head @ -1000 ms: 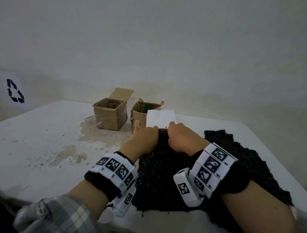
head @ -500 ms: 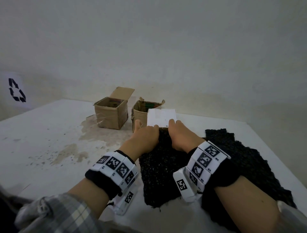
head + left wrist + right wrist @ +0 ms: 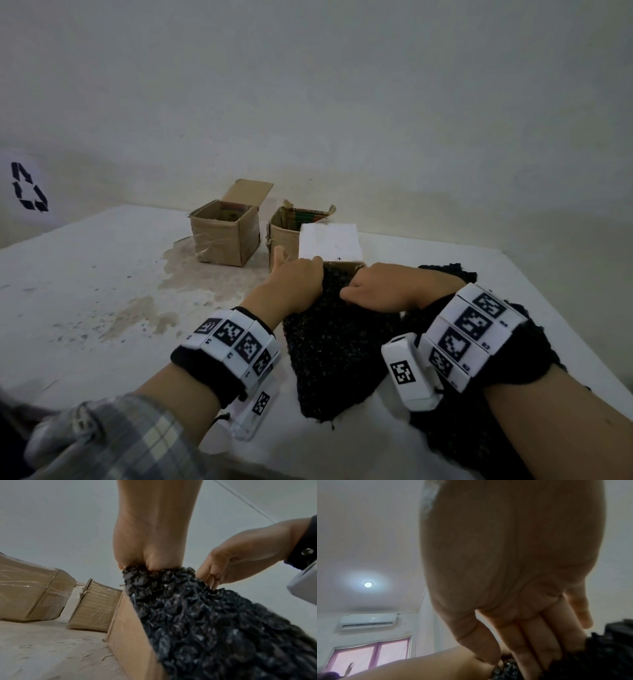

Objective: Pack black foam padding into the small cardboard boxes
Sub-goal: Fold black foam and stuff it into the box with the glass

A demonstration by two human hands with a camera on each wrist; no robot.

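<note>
A sheet of black foam padding [image 3: 335, 349] drapes from the table up over the near wall of a small cardboard box [image 3: 130, 635] with a white flap [image 3: 330, 246] standing up behind it. My left hand [image 3: 294, 284] grips the foam's top edge at the box rim, thumb sticking up. My right hand [image 3: 376, 291] is beside it, its straight fingers [image 3: 530, 635] pressing down into the foam [image 3: 599, 655] at the box opening. In the left wrist view the foam [image 3: 205, 615] bunches under my left hand [image 3: 145, 555]. The box's inside is hidden.
Two more open cardboard boxes stand behind on the left, one taped [image 3: 222, 240] and one torn [image 3: 284, 236]. More black foam [image 3: 507, 329] lies under my right forearm. The white table [image 3: 85, 308] is stained on the left; its right edge is close.
The foam's near end has slid a little toward the box while both hands stay at the rim. My right hand has turned and its wrist has shifted to the right.
</note>
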